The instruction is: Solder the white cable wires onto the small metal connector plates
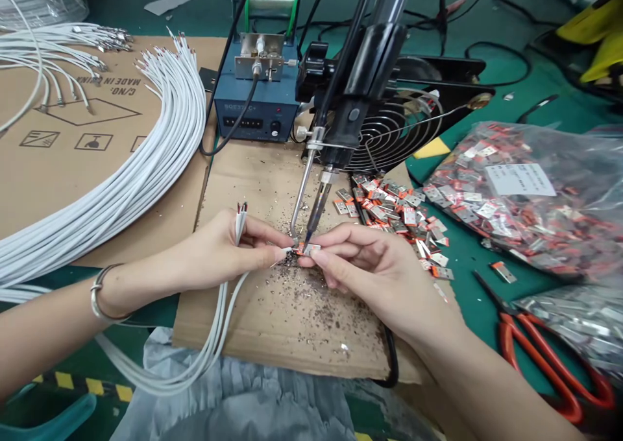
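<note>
Head view: small orange-and-metal connector [307, 249] pinched at the middle of the cardboard sheet [292, 311], long axis running left to right, metal end toward the right hand [374, 266], orange end toward the left hand [228, 246]. Right thumb and forefinger closed on the connector; left thumb and forefinger closed on the stripped end of a white cable [228, 311], brought up against the connector's left end. A few more white cables, roughly three or four, gathered in the same left hand, bare tips [241, 211] pointing upward, the rest looping down off the cardboard's near edge. Directly above the connector, two slanted metal tips: soldering iron [318, 201] and thin feed tube [302, 194], both leaning down to the joint, apparently touching or just above it. Grey flecks scattered over the cardboard around the fingers. One bracelet [100, 295] on the left wrist. Just right of the hands, loose pile of connectors [399, 214], too many to count; further right, one clear bag [530, 194] full of the same. One pair of red-handled scissors [549, 350] on the green mat. Behind, one blue box [256, 104], one wire-guarded fan [399, 130]. At left, large bundle of white cables [141, 168] on a cardboard carton.
</note>
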Tool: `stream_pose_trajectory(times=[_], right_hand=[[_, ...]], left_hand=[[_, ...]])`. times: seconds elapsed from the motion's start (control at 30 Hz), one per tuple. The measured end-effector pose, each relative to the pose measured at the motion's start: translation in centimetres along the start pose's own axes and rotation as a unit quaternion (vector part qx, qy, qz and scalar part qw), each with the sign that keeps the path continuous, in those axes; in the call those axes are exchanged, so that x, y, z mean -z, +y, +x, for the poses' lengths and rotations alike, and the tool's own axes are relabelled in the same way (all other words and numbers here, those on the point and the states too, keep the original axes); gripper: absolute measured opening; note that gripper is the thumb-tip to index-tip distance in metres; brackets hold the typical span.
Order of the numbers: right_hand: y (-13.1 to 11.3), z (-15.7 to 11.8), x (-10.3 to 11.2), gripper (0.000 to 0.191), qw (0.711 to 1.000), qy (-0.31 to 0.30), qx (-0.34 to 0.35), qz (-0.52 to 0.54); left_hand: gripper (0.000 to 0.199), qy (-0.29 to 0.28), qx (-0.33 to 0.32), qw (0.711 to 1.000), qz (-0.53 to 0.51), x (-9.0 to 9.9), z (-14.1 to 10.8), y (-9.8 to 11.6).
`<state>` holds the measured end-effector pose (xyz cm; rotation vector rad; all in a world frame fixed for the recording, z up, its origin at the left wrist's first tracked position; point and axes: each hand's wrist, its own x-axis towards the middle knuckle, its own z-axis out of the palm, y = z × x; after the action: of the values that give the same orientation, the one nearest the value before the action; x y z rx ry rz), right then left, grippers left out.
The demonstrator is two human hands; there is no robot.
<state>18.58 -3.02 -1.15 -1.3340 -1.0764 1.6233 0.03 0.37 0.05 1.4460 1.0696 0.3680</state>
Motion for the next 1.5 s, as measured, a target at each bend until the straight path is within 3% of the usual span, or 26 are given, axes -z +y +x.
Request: stream_pose_trajectory(times=[0.5, 1.5], right_hand=[[0.35, 0.1, 0.59, 0.007, 0.998, -0.042, 0.038, -0.005], [0.34, 0.02, 0.75, 0.006, 0.999, -0.038, 0.034, -0.01]], left_hand=[[0.017, -0.008, -0.021, 1.0, 0.002, 0.02, -0.36, 0.04], [0.015, -0.007, -0.014, 1.0, 0.012, -0.14, -0.1, 0.49]])
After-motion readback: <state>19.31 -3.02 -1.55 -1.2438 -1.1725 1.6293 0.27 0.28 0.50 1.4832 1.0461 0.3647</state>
